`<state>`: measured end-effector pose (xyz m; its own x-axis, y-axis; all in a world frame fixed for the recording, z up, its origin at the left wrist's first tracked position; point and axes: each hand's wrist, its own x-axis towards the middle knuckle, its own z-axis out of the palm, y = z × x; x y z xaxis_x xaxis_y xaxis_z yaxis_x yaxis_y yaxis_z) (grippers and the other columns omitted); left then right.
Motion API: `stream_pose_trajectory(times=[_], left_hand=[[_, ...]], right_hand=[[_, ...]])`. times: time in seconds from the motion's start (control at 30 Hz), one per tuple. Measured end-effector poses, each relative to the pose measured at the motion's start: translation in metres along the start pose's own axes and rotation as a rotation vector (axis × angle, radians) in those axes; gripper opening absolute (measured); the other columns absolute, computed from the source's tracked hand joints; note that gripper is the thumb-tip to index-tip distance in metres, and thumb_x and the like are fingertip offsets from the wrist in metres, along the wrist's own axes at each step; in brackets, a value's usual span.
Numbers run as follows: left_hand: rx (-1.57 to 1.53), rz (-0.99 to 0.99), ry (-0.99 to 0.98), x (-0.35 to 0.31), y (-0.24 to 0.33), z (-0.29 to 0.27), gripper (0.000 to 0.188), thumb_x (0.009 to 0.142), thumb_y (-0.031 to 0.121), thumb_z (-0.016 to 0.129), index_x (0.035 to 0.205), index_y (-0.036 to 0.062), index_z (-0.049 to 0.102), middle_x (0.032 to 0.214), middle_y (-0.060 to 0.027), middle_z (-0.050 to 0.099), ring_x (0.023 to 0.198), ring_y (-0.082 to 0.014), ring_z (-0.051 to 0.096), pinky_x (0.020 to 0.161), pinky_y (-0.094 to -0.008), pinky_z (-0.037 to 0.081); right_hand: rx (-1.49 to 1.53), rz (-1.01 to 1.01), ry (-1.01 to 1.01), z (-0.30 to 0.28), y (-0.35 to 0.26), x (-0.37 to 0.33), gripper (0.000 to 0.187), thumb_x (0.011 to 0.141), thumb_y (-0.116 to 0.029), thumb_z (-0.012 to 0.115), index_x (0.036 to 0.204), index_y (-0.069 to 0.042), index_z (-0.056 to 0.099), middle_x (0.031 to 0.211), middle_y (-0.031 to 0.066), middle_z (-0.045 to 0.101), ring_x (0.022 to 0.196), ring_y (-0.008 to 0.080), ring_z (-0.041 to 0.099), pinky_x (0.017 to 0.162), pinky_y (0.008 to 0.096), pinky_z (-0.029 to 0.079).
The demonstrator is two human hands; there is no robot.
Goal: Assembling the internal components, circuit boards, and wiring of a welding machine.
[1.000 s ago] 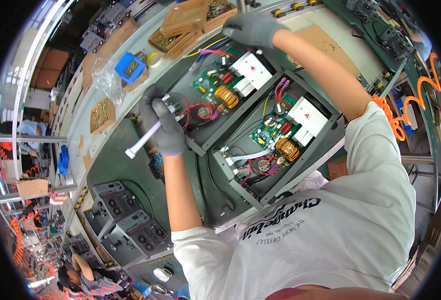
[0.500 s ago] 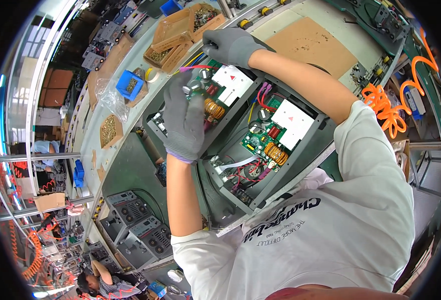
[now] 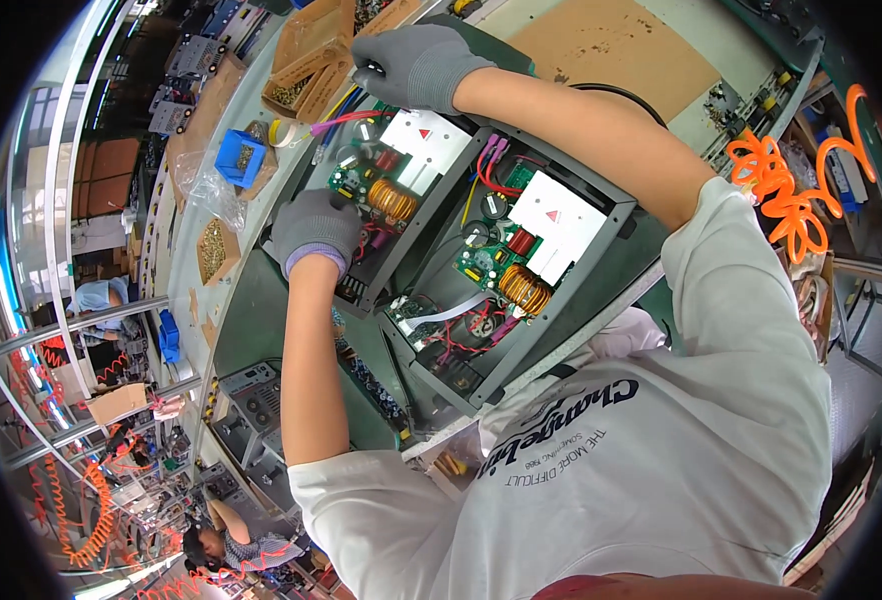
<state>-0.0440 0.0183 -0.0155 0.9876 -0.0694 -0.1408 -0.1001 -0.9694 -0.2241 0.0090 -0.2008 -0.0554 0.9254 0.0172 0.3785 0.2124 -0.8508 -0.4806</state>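
Two uncovered grey metal cases with circuit boards lie side by side on the bench. The left case [image 3: 439, 222] holds a white plate [image 3: 424, 150] and a copper-wound coil [image 3: 392, 200]; the right case [image 3: 601, 232] has matching parts. My left hand [image 3: 316, 228], in a grey glove, is curled over the near-left end of the left case, its fingertips hidden. At that case's far end is my right hand [image 3: 416, 66], also gloved, with fingers bent in; what they hold is hidden. Red and yellow wires [image 3: 346, 118] stick out just below it.
Cardboard boxes of small parts [image 3: 306, 50] and a blue bin [image 3: 241, 158] stand at the far left. A cardboard sheet [image 3: 611, 50] lies beyond my right arm. An orange coiled hose [image 3: 786, 200] hangs at right. Another person [image 3: 241, 540] is at lower left.
My left hand has moved from above the left case's board to its near-left end and curled. My right hand stays at the far end. The view has shifted, and the left case sits slightly farther left.
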Motion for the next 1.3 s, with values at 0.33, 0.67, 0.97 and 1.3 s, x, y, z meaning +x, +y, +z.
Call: stream_pose_trajectory(times=[0.33, 0.67, 0.97, 1.3], left_hand=[[0.012, -0.090, 0.077, -0.010, 0.015, 0.019, 0.030, 0.088, 0.038, 0.061, 0.102, 0.0177, 0.079, 0.104, -0.0129, 0.075, 0.116, -0.0338, 0.061, 0.106, -0.0447, 0.041], [0.044, -0.029, 0.162, -0.019, 0.020, 0.026, 0.031, 0.088, 0.040, 0.064, 0.104, 0.0168, 0.078, 0.102, -0.0113, 0.076, 0.124, -0.0354, 0.057, 0.109, -0.0481, 0.036], [-0.008, -0.096, 0.006, -0.012, 0.015, 0.020, 0.033, 0.086, 0.038, 0.063, 0.107, 0.0171, 0.077, 0.107, -0.0116, 0.075, 0.123, -0.0363, 0.057, 0.108, -0.0470, 0.039], [-0.011, -0.041, -0.045, -0.006, 0.018, 0.017, 0.035, 0.084, 0.037, 0.060, 0.104, 0.0150, 0.077, 0.105, -0.0147, 0.074, 0.119, -0.0359, 0.059, 0.104, -0.0477, 0.042]], right_hand=[[-0.011, 0.003, 0.023, 0.003, 0.004, -0.001, 0.029, 0.099, -0.040, 0.051, 0.116, -0.019, 0.063, 0.096, 0.0097, 0.072, 0.090, 0.0308, 0.071, 0.077, 0.0475, 0.055], [0.054, -0.003, 0.073, 0.017, 0.007, 0.003, 0.032, 0.097, -0.036, 0.052, 0.121, -0.022, 0.068, 0.100, 0.0099, 0.074, 0.091, 0.0299, 0.073, 0.078, 0.0479, 0.058], [0.120, 0.019, 0.015, -0.015, -0.002, -0.005, 0.028, 0.095, -0.034, 0.054, 0.113, -0.016, 0.068, 0.098, 0.0122, 0.073, 0.092, 0.0323, 0.071, 0.078, 0.0472, 0.056], [0.159, 0.010, -0.037, -0.028, 0.000, -0.007, 0.026, 0.095, -0.031, 0.056, 0.105, -0.010, 0.066, 0.095, 0.0151, 0.073, 0.092, 0.0352, 0.070, 0.079, 0.0467, 0.054]])
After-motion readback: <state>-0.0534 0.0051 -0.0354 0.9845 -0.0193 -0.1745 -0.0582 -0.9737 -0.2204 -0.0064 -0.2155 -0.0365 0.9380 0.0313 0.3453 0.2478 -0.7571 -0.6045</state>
